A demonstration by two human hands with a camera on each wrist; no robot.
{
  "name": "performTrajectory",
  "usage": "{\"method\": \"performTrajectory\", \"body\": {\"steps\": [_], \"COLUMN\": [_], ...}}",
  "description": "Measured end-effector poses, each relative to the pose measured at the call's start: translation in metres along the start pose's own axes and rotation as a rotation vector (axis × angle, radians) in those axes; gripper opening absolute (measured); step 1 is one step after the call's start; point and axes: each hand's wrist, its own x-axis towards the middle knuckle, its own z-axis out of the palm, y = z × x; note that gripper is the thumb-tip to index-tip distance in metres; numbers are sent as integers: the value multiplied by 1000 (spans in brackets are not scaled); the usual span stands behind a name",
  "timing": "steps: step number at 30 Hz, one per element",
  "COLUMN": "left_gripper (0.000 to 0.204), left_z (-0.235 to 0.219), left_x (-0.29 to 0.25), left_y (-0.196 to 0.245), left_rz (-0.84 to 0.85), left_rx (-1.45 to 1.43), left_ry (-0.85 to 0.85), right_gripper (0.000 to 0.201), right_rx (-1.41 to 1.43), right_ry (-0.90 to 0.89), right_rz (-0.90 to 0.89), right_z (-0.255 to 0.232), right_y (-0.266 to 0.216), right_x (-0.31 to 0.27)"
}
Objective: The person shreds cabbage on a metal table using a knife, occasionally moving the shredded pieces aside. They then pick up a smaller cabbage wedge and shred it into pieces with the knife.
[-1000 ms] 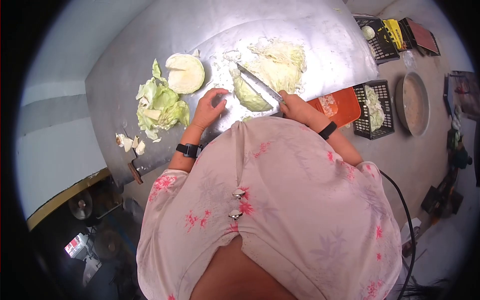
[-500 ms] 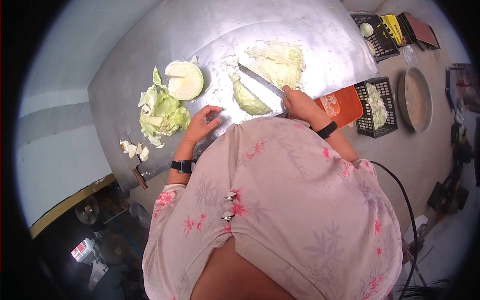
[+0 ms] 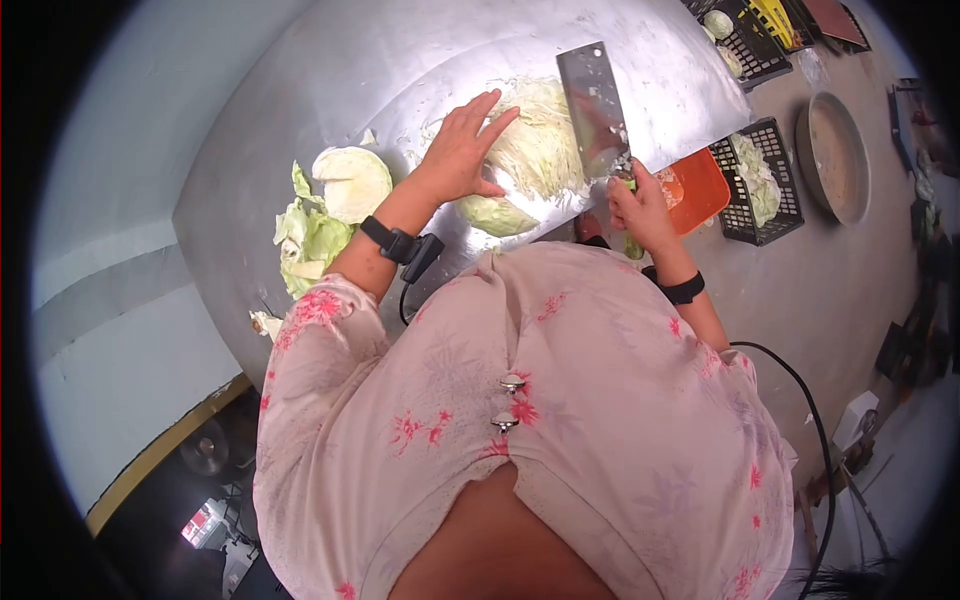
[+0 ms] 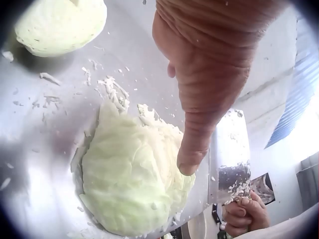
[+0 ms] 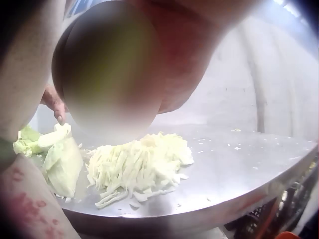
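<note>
Along the left of the table (image 3: 650, 55), loose leaves (image 3: 310, 240) are lying beside a cut cabbage (image 3: 352, 187), which is looking dense and probably wants cupping in a full palm. Next, my left hand (image 3: 458, 155) is holding its fingers spread, gripping nothing; whether its thumb is touching the cabbage wedge (image 3: 495, 216) I cannot tell. That wedge is sitting near my body, likely firm but slippery, best pressed on its rounded back. Beyond, shreds (image 3: 535, 135) are heaping, surely soft and light. Rightmost, the cleaver (image 3: 597, 108), presumably heavy, is being clamped by its handle in my right hand (image 3: 642, 215).
</note>
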Motion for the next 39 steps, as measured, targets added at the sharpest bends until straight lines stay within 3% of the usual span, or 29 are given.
{"method": "performTrajectory", "body": {"steps": [5,11,14,17,21,24,33,39], "left_gripper": [120,125,127,128,125,121,111,118], "left_z": [32,32,32,34,42,46,60,66], "left_x": [31,53,63,71,74,68,53,56], "left_y": [-11,-17,-21,-24,-32,-33,-25,-18], "left_rz": [64,73,94,134,146,106,-248,-358], "left_rx": [100,120,111,74,-69,-61,-62,-65], "left_ry": [-101,-153,-192,-214,-179,-142,106,127], "right_gripper": [13,23,31,33,29,24,18,21], "right_rx": [191,-137,-750,-822,-780,-804,-1033,-930], "right_ry": [178,185,192,83,7,-18,-60,13], "right_rz": [0,-6,-285,-304,-305,-335,-364,-364], "right_z": [-14,-20,-23,-8,1,3,22,15], "right_y": [15,28,32,7,10,4,-35,-55], "right_x": [-2,2,26,35,48,53,106,113]}}
